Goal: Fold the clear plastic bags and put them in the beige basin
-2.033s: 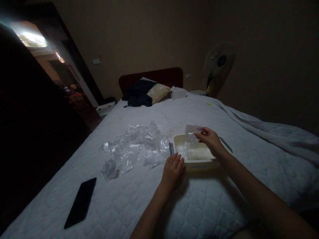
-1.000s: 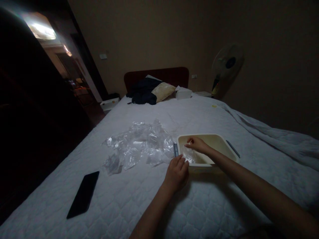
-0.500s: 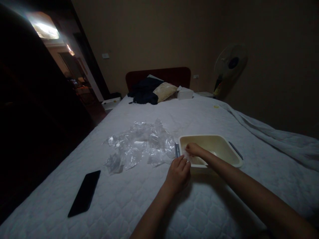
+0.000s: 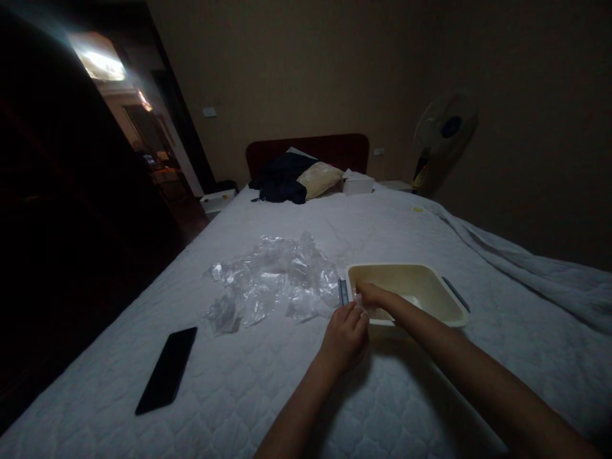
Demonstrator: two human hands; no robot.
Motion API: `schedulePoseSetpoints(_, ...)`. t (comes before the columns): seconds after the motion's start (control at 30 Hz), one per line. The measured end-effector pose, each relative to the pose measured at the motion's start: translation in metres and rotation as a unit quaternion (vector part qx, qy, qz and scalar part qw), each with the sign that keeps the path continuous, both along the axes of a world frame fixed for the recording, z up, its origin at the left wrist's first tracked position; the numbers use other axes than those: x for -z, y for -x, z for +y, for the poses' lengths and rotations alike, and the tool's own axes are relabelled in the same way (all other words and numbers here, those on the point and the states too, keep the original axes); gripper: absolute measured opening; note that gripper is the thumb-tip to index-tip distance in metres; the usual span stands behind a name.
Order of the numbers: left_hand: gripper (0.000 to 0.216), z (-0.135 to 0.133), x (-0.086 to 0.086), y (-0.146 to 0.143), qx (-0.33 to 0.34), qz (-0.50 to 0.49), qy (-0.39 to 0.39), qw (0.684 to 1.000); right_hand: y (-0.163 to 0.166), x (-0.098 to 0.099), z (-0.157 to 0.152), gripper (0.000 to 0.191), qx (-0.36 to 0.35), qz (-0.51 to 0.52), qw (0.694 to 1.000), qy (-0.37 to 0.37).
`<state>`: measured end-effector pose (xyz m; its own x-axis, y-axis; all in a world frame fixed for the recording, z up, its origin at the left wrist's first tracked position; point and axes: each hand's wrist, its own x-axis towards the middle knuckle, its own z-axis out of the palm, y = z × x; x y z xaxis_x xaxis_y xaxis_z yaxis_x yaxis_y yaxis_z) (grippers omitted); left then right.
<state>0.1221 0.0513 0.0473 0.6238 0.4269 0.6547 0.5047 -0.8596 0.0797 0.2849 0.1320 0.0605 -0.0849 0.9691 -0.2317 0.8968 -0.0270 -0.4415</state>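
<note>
A cream plastic basin [image 4: 401,268] with grey handles sits on the bed. My left hand [image 4: 345,331] is closed at the basin's near left corner, fingers pinching a clear plastic bag [image 4: 358,299]. Inside the basin's left end, my right hand [image 4: 370,296] is curled round the same bag, close to the left fingertips. Most of this bag is hidden by the fingers. To the left of the basin, several crumpled clear plastic bags [image 4: 268,280] lie spread out on the sheet.
A black phone [image 4: 167,370] lies on the white quilted bed [image 4: 229,395] at the left. Dark clothes [image 4: 282,178], a beige pillow [image 4: 319,180] and a white box [image 4: 358,185] are near the headboard [image 4: 335,146]. A fan [image 4: 447,127] stands at the back right.
My right hand has dipped slightly and turned toward the left hand, and the plastic between them looks more bunched. The whole view has shifted slightly.
</note>
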Motion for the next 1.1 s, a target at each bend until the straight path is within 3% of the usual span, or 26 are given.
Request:
schedulePoseSetpoints(0.23, 0.033, -0.003, -0.003, 0.001, 0.009, -0.018, -0.021, 1.000, -0.019, -0.032, 0.000, 0.030, 0.032, 0.070, 0.996, 0.046)
schedulePoseSetpoints(0.33, 0.031, -0.005, -0.003, 0.006, 0.009, -0.051, -0.044, 0.998, -0.026, -0.043, -0.003, 0.019, 0.057, 0.124, 0.990, 0.043)
schedulePoseSetpoints(0.63, 0.030, -0.006, 0.008, 0.055, -0.066, -0.129, -0.041, 0.989, 0.001, -0.033, -0.012, 0.017, 0.092, 0.216, 0.970, 0.058)
schedulePoseSetpoints(0.77, 0.026, -0.003, 0.013, 0.083, -0.108, -0.129, -0.020, 0.986, 0.010, -0.035, -0.022, 0.032, 0.097, 0.203, 0.974, 0.017)
schedulePoseSetpoints(0.97, 0.026, 0.009, 0.029, 0.120, -0.177, -0.094, 0.034, 0.979, 0.013, -0.036, -0.026, 0.029, 0.114, 0.162, 0.979, -0.052)
schedulePoseSetpoints(1.1, 0.024, 0.017, 0.050, 0.143, -0.245, -0.100, 0.059, 0.962, 0.020, -0.051, -0.014, 0.024, 0.133, 0.123, 0.977, -0.110)
